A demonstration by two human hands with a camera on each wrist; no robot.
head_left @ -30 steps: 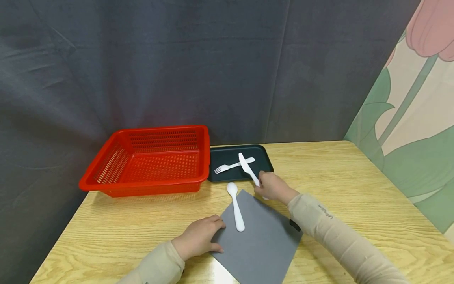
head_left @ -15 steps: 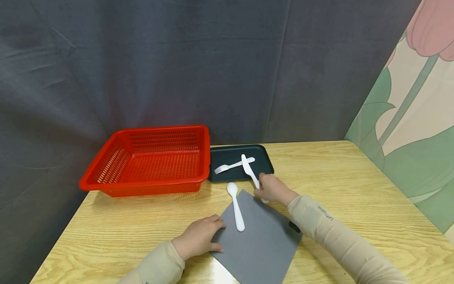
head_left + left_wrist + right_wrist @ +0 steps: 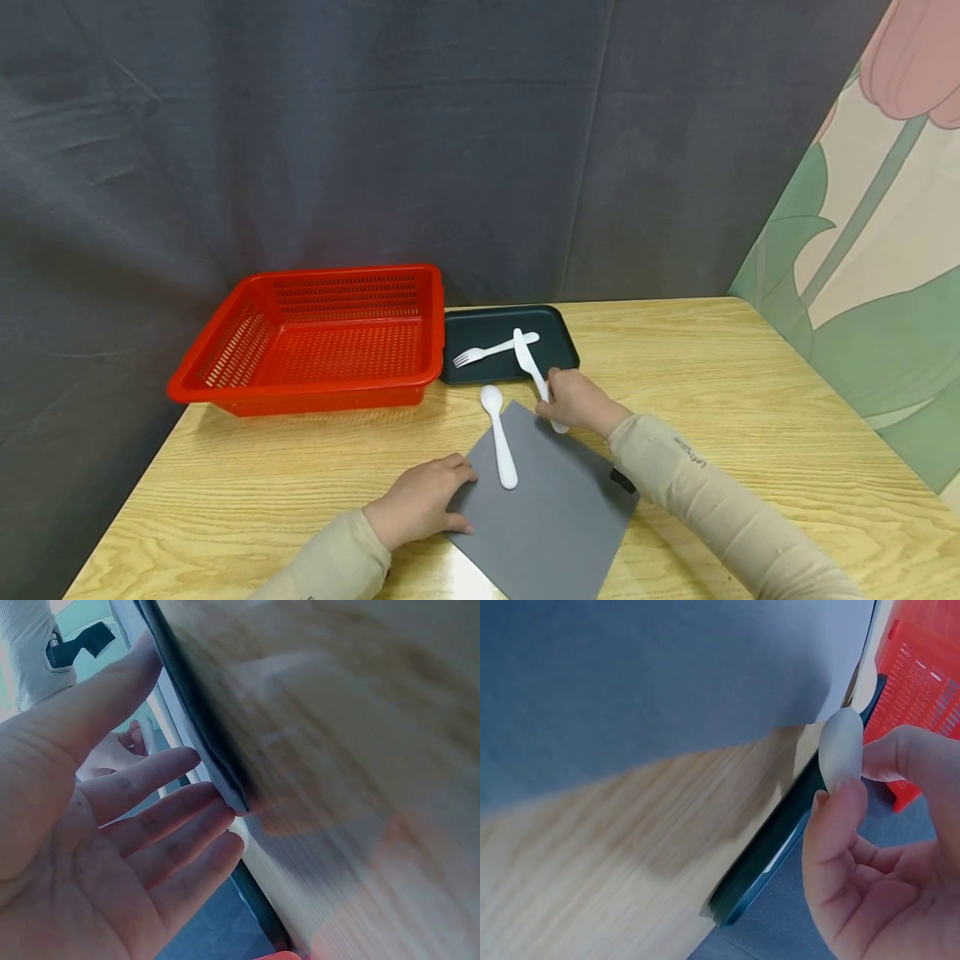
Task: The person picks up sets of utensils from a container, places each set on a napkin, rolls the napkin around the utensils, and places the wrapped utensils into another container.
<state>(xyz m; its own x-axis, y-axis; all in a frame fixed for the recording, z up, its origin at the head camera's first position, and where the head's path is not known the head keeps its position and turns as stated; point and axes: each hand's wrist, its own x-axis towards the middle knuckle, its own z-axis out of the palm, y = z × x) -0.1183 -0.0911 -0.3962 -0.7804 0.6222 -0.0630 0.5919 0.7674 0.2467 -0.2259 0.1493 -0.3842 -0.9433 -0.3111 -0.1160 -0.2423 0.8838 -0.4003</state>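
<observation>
In the head view my right hand (image 3: 581, 402) pinches a white knife (image 3: 528, 363) by its handle, blade pointing back over a dark tray (image 3: 558, 323). A white fork (image 3: 487, 352) lies in that tray. The right wrist view shows the knife's handle end (image 3: 841, 746) between thumb and finger of my right hand (image 3: 885, 862). A white spoon (image 3: 501, 446) lies on a grey square sheet (image 3: 555, 508). My left hand (image 3: 422, 502) rests at the sheet's left edge, fingers spread; in the left wrist view my left hand (image 3: 112, 825) touches the sheet's edge with extended fingers.
A red perforated basket (image 3: 318, 387) stands at the back left, its right side against the dark tray. The wooden table (image 3: 712, 383) extends to the right. Behind it hangs a dark curtain (image 3: 405, 142), with a flower-patterned cloth (image 3: 892, 275) at the right.
The knife has shifted slightly right and towards the front, its tip drawn back over the tray, with my right hand still on it. My left hand, spoon and sheet look unmoved.
</observation>
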